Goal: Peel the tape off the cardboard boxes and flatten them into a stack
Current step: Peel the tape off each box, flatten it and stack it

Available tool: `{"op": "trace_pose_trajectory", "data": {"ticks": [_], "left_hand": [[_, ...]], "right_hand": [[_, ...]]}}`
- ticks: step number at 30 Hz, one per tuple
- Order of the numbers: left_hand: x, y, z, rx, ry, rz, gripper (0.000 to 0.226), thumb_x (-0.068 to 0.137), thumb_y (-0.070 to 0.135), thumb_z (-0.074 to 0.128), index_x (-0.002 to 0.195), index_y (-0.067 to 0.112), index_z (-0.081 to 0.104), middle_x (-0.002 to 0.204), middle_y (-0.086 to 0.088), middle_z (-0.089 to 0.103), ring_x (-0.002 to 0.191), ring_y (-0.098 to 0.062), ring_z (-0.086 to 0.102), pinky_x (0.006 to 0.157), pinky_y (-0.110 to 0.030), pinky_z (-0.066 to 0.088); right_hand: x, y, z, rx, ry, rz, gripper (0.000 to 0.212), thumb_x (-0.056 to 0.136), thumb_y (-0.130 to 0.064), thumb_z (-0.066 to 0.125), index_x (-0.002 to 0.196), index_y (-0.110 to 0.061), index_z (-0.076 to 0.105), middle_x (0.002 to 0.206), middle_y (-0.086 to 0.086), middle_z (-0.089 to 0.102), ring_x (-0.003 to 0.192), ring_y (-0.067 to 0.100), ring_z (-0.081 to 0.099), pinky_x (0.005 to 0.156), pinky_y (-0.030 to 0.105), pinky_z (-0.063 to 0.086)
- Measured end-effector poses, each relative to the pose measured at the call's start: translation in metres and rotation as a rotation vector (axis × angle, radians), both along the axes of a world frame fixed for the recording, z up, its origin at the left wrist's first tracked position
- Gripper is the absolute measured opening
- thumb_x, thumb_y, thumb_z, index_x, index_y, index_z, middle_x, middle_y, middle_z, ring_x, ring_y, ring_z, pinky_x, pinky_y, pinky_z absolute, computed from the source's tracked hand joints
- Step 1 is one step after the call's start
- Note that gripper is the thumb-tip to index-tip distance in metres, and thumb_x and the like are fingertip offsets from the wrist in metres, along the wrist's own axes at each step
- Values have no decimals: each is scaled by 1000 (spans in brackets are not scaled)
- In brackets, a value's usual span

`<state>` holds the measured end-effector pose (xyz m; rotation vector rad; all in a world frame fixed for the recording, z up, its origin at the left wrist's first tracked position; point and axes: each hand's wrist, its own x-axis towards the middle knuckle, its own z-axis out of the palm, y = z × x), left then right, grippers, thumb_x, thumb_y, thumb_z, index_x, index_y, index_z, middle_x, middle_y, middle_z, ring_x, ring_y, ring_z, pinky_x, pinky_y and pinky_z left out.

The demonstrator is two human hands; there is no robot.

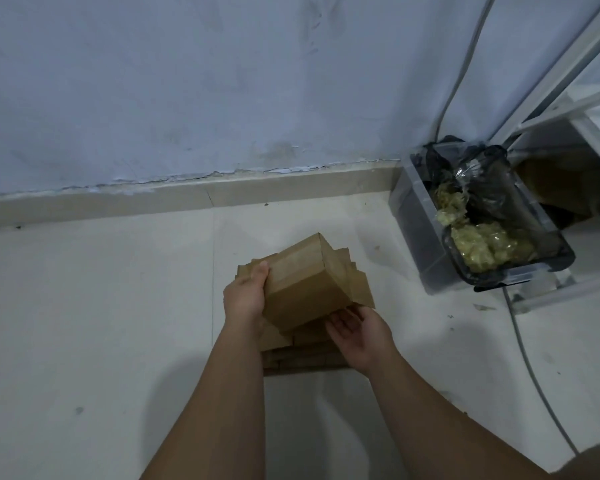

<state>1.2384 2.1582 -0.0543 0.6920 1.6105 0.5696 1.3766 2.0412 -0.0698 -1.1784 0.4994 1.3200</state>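
My left hand (245,296) has its fingers curled round the left side of the box (302,285), held tilted just above the stack (302,356) on the floor (118,306). My right hand (355,329) lies open, palm up, at its near lower edge. I see no tape, so I judge flattening is next: push opposite sides together.
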Motion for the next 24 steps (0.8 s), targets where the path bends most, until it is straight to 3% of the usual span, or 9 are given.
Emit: {"op": "trace_pose_trajectory", "data": {"ticks": [2,5,9,11,13,15,19,21,24], "left_hand": [[5,1,-1,66,8,0,33,86,44,64,95,12,61,112,-5,61,92,-18,55,85,-35,45],[16,-3,-3,159,51,-26,37,88,39,63,114,13,59,114,-1,59,100,-18,55,92,-36,46],[28,-17,-8,269,179,-141,32,90,30,62,119,19,54,113,3,59,90,-9,51,79,-26,39],[32,-31,-15,245,200,-210,41,90,29,62,128,18,50,115,2,58,96,-11,51,81,-25,40],[36,-44,-21,216,203,-241,44,90,30,63,129,18,48,118,1,58,99,-13,52,85,-27,43],[39,-51,-26,198,226,-215,42,89,33,63,126,18,50,117,0,59,95,-11,51,85,-27,43],[41,-48,-28,136,238,-167,42,87,42,63,119,16,56,112,0,61,92,-14,53,88,-37,51],[41,-44,-25,112,211,-159,43,86,44,63,118,14,59,111,-2,63,95,-18,57,88,-45,53],[37,-41,-23,94,146,-149,41,88,39,64,118,11,64,111,-5,67,100,-22,61,91,-40,51]], "right_hand": [[0,-1,-7,-63,12,1,14,96,-11,50,103,-7,61,103,16,65,95,28,61,92,43,49],[-1,-1,-17,-148,32,-18,19,98,-9,46,114,-7,57,100,16,63,90,28,61,86,42,49],[-2,-4,-23,-287,1,-140,36,103,-11,30,136,-6,44,111,18,60,92,29,61,91,43,48],[1,-1,-21,-392,-80,-292,40,103,-19,29,140,-6,37,130,21,51,103,32,58,93,43,48],[7,5,-18,-563,-332,-340,46,100,-38,37,138,-13,37,138,20,42,115,36,51,87,42,44],[10,10,-11,-648,-779,-171,50,96,-48,42,136,-19,40,139,18,41,120,35,46,86,41,44],[3,17,-1,-355,-1578,381,45,92,-31,49,136,-20,46,142,6,45,133,26,33,108,44,33],[-3,21,0,-246,-1738,699,41,93,-22,47,134,-20,52,145,2,45,139,24,28,113,41,25],[-16,18,-5,-202,-1693,1093,41,99,-28,38,138,-26,48,153,-3,34,146,18,15,119,37,12]]}}
